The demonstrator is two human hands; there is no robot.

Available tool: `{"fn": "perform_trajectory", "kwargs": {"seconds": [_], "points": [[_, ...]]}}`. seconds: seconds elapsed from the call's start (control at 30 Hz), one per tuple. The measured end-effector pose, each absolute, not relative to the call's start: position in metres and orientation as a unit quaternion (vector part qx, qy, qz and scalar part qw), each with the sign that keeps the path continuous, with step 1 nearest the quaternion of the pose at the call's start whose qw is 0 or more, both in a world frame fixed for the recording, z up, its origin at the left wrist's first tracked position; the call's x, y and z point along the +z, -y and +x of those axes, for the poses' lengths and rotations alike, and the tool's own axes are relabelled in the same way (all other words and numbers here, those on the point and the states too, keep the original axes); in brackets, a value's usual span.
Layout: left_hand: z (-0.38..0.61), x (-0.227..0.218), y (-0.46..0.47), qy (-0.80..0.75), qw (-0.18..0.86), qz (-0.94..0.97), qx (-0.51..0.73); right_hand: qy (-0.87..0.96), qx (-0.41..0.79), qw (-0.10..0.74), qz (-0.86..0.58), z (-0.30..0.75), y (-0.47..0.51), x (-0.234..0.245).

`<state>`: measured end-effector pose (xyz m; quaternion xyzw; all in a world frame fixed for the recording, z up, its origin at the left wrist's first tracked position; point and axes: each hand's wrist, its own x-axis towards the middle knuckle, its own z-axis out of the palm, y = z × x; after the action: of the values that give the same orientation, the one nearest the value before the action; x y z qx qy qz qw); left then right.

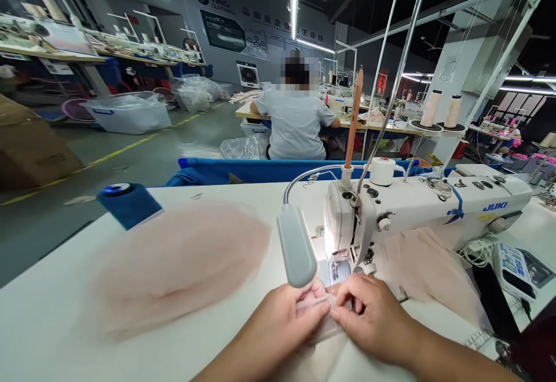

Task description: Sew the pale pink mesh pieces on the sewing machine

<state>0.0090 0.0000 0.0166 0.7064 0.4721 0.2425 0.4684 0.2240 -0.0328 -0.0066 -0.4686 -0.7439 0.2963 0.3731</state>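
My left hand (299, 312) and my right hand (369, 312) meet just in front of the needle area of a white sewing machine (417, 208). Both are closed, pinching a piece of thin, pale sheer fabric (324, 331) between thumbs and fingers. Part of the cloth hangs down toward me, and my fingers cover its held edge. A grey lamp head (297, 247) on a bendy metal neck hangs above my left hand. More sheer pinkish fabric (186, 272) lies spread on the white table to the left, and another piece (428, 266) is bunched beneath the machine arm.
A blue thread cone (129, 203) lies at the table's back left. A pencil (355, 118) stands upright on the machine head. At right sit a control box (514, 269) and coiled cable (478, 251). Ahead, a person (297, 118) sits at another table, facing away.
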Motion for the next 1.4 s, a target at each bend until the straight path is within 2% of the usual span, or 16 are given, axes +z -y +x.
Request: {"fn": "perform_trajectory", "kwargs": {"seconds": [0.2, 0.57, 0.73, 1.1, 1.4], "points": [[0.008, 0.018, 0.001, -0.459, 0.517, 0.68, 0.245, 0.712, 0.33, 0.359, -0.506, 0.219, 0.038, -0.008], [0.003, 0.004, 0.002, -0.498, 0.464, 0.687, 0.254, 0.743, 0.239, 0.403, -0.478, 0.218, 0.039, -0.009], [0.007, 0.017, 0.011, -0.489, 0.495, 0.667, 0.265, 0.739, 0.257, 0.395, -0.481, 0.218, 0.039, -0.008], [0.005, 0.006, 0.005, -0.485, 0.465, 0.708, 0.219, 0.742, 0.256, 0.395, -0.478, 0.217, 0.038, -0.007], [0.011, 0.007, 0.006, -0.455, 0.411, 0.73, 0.301, 0.757, 0.209, 0.416, -0.458, 0.216, 0.038, -0.009]]}}
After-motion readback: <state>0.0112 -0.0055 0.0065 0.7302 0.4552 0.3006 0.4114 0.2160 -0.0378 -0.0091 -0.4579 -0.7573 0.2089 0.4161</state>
